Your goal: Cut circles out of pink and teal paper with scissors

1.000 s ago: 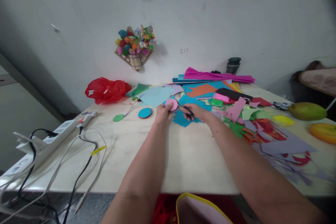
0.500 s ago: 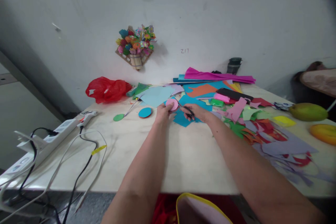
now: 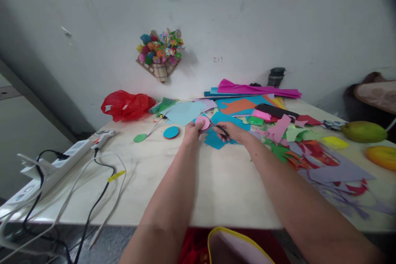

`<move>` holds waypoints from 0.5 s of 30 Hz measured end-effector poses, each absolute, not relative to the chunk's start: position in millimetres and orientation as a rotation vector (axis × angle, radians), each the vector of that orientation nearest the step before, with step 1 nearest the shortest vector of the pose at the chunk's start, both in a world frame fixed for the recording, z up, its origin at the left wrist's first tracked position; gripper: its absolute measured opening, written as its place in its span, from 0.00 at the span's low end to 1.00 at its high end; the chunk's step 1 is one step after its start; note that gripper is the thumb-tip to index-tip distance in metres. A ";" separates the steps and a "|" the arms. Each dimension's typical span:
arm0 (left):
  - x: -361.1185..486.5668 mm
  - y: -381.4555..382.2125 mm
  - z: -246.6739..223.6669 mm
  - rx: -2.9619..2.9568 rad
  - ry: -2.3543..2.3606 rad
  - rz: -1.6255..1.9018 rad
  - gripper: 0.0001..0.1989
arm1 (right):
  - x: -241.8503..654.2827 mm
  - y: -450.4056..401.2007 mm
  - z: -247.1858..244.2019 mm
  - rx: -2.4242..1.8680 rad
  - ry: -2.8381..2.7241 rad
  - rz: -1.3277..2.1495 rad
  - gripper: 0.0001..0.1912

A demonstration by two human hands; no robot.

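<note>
Pinching the pink disc [image 3: 202, 123] in the left hand [image 3: 194, 129], right of the blue disc [image 3: 171, 133], and gripping scissors [image 3: 225, 133] in the right hand [image 3: 234, 131], farther right, probably risking a nicked rim through uneven turning.

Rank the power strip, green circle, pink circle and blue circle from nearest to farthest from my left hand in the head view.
1. Pink circle: held in the left hand.
2. Blue circle: just left of that hand.
3. Green circle: farther left.
4. Power strip: far left.
</note>
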State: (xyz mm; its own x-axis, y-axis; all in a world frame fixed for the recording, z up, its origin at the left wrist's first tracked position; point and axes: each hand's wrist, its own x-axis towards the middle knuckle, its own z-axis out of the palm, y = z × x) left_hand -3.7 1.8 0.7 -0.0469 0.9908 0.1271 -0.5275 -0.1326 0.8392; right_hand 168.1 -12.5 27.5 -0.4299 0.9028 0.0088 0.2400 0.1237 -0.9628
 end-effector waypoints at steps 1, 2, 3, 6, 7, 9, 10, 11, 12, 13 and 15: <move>-3.8 1.8 0.8 0.873 0.725 1.525 0.19 | 168.1 -12.7 27.8 -1.107 -1.770 1.336 0.16; -3.9 1.8 0.8 0.874 0.725 1.525 0.19 | 168.1 -12.8 28.1 -1.107 -1.769 1.337 0.16; -4.0 1.9 0.8 0.874 0.725 1.527 0.19 | 168.2 -13.0 28.4 -1.108 -1.769 1.336 0.16; -4.0 2.2 0.7 0.871 0.734 1.530 0.18 | 168.4 -13.6 29.3 -1.113 -1.770 1.335 0.16; -4.1 2.2 0.8 0.870 0.735 1.528 0.18 | 168.4 -13.9 29.7 -1.111 -1.768 1.337 0.16; -4.3 2.1 1.0 0.866 0.732 1.521 0.17 | 168.3 -14.5 30.5 -1.105 -1.769 1.346 0.16; -4.4 2.0 1.2 0.865 0.729 1.517 0.17 | 168.3 -14.8 30.8 -1.104 -1.769 1.349 0.16; -4.5 1.8 1.5 0.863 0.727 1.515 0.16 | 168.1 -15.0 31.0 -1.105 -1.769 1.349 0.16; -4.6 1.7 1.7 0.861 0.726 1.516 0.16 | 168.0 -15.1 31.1 -1.107 -1.771 1.347 0.16; -4.6 1.4 1.9 0.858 0.726 1.519 0.16 | 167.9 -15.1 31.1 -1.109 -1.772 1.343 0.16; -4.7 1.1 2.1 0.849 0.721 1.528 0.16 | 167.8 -14.6 30.3 -1.107 -1.770 1.333 0.16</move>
